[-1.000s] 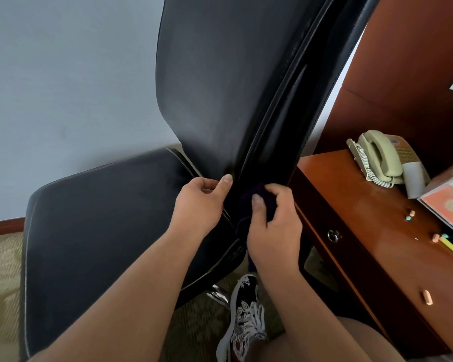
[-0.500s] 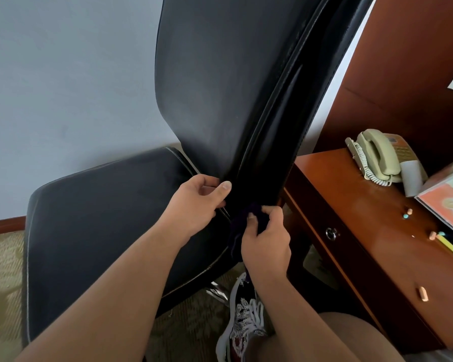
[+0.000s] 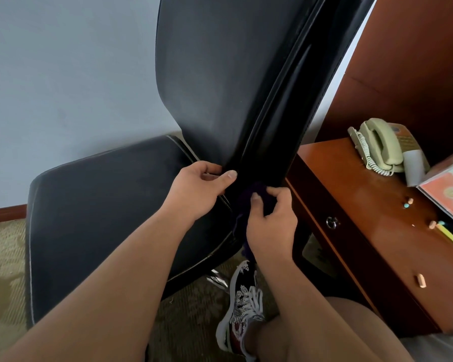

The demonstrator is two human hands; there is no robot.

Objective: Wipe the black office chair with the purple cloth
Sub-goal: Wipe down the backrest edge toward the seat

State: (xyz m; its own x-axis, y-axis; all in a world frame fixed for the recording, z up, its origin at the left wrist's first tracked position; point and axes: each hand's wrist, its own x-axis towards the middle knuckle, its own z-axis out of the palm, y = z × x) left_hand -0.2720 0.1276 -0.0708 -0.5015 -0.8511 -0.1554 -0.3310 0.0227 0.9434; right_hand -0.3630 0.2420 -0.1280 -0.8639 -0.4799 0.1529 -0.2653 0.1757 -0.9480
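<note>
Two bare arms stretched forward to the foot of the black office chair (image 3: 220, 74) back. The left hand (image 3: 202, 189) gripped the back's lower edge, fingers curled round it. Just beside it, the right hand (image 3: 270, 223) clutched the bunched purple cloth (image 3: 255, 190) against the chair's side edge, near a wooden desk (image 3: 364, 205).

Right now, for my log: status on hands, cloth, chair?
Left hand grips chair back. Right hand holds cloth against its side edge. Desk close, not blocking.
</note>
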